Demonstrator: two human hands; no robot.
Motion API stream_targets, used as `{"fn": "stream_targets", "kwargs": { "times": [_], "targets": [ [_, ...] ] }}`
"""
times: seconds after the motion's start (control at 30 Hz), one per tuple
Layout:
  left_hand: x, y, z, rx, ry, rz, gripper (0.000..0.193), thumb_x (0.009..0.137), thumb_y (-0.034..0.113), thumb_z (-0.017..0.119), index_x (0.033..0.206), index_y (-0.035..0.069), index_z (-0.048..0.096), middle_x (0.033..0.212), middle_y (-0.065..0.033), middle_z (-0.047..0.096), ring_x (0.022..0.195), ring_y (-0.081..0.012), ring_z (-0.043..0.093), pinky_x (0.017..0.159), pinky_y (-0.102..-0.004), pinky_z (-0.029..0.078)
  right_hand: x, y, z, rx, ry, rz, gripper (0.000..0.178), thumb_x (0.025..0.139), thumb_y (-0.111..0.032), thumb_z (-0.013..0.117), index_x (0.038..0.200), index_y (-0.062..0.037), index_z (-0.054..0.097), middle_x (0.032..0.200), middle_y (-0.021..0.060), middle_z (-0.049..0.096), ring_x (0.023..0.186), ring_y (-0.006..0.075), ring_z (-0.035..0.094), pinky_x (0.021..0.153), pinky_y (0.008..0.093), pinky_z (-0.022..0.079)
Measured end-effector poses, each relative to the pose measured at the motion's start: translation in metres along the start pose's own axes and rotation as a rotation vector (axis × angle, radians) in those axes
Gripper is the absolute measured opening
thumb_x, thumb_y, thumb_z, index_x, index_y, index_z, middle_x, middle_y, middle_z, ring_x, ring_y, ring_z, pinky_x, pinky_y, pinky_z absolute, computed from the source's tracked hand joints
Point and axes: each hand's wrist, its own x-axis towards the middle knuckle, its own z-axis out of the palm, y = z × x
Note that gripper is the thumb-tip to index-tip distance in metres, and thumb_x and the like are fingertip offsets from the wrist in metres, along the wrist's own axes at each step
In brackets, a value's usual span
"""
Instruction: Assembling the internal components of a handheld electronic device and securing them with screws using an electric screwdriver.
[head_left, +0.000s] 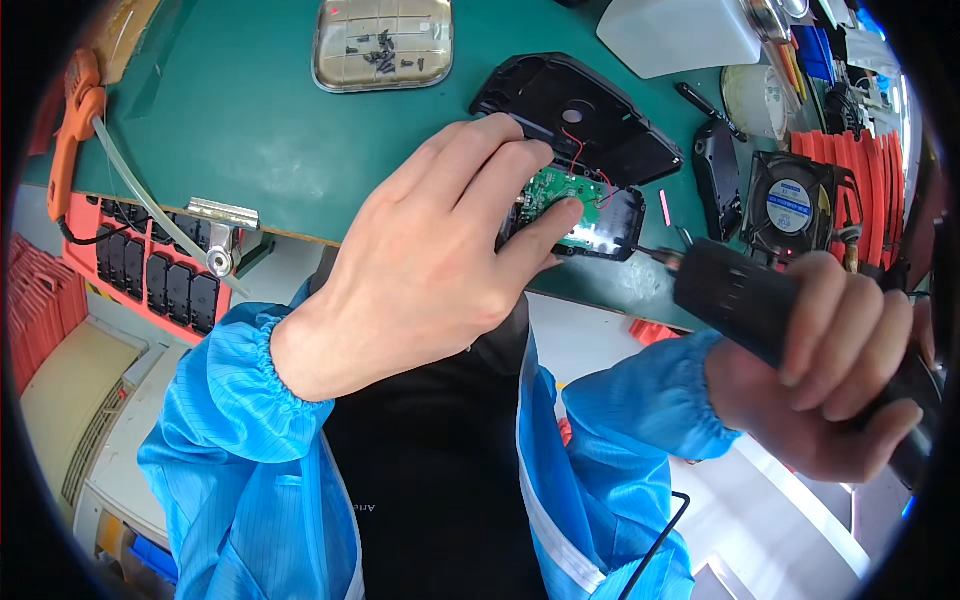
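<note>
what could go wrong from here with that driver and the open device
The bit of the black power screwdriver in the right hand points at the edge of the black casing; if it slips, it might scratch the green circuit board.

The left hand has its thumb over that board, so a slip could also hurt it.

Thin red wires lie exposed near the black cover; moving the cover could tug them.

L hand (pixel 420 240) holds blk case (pixel 626 215) w/ PCB (pixel 548 186); R hand (pixel 845 345) grips driver (pixel 735 300), bit (pixel 650 251) prob. at case corner.
</note>
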Motion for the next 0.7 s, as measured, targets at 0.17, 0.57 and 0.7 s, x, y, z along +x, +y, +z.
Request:
{"fn": "stream_targets", "kwargs": {
  "times": [0.17,0.57,0.7],
  "targets": [
    [-0.003,-0.002,0.000,0.026,0.017,0.009,0.050,0.062,0.014,0.084,0.112,0.010,0.075,0.119,-0.0150,0.061,0.111,-0.0370,0.059,0.085,-0.0457,0.055,0.012,-0.021,-0.005,-0.031,0.107,-0.012,0.024,0.083,-0.020,0.068,0.093,-0.0083,0.050,0.059,-0.0039,0.052,0.048,0.0063,0.051,0.058,0.0216,0.048],
    [-0.001,-0.002,0.002,0.020,0.077,-0.014,0.039,0.067,0.013,0.077,0.106,0.012,0.077,0.116,-0.0120,0.063,0.110,-0.0327,0.059,0.088,-0.0412,0.056,0.061,0.045,0.016,0.180,-0.109,-0.006,0.019,0.088,-0.024,0.060,0.098,-0.0081,0.056,0.068,-0.0054,0.051,0.057,0.0054,0.047,0.062,0.0229,0.041],
    [0.000,-0.002,0.001,0.033,0.088,-0.010,0.038,0.069,0.013,0.075,0.106,0.012,0.077,0.116,-0.0123,0.063,0.110,-0.0326,0.060,0.088,-0.0406,0.056,0.066,0.059,0.018,0.162,-0.190,0.013,0.020,0.093,-0.024,0.056,0.106,-0.0087,0.057,0.073,-0.0035,0.049,0.061,0.0072,0.044,0.063,0.0259,0.037]
  ]
}}
